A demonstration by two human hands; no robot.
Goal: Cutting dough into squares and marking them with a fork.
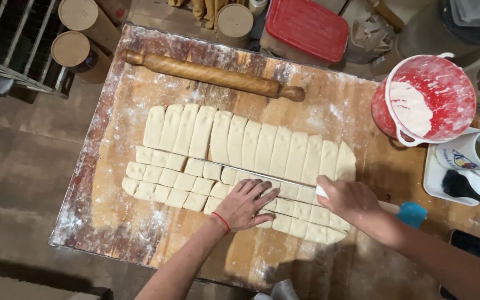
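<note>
A sheet of pale dough (251,144) lies on a floured wooden board (156,239), scored into long strips at the back and small squares (165,178) at the front. My left hand (245,204) rests flat, fingers spread, on the front squares. My right hand (348,200) grips the handle of a long thin knife (273,176) whose blade lies across the dough between the strips and the squares.
A wooden rolling pin (212,75) lies at the board's back. At the right stand a red floury bucket (426,100), a mug (473,153) and a brush (465,189) on a white tray. Cardboard tubes (76,50) and a red-lidded box (306,28) sit behind.
</note>
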